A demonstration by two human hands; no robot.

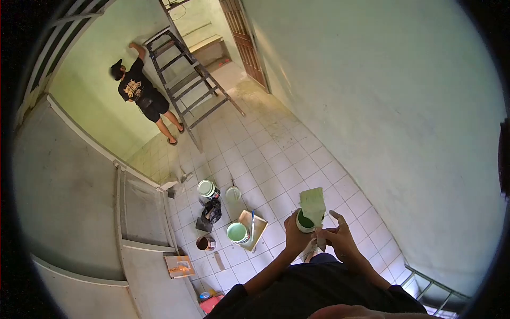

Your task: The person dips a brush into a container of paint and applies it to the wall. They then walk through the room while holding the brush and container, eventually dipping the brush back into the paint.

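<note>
My left hand (295,235) grips a small white can of green paint (305,221) from the side. My right hand (336,237) is closed on the handle of a wide paintbrush (313,204), whose pale green bristles stand upright just above the can. Both hands are held close together in front of my body, high above the tiled floor.
Another person (142,91) stands at the far green wall beside a tall stepladder (191,80). On the white tiled floor (276,159) lie an open green paint bucket (237,232), a paint tray (253,227), more cans (207,189), a black bag and a brown pot. A plastered wall (382,106) is on my right.
</note>
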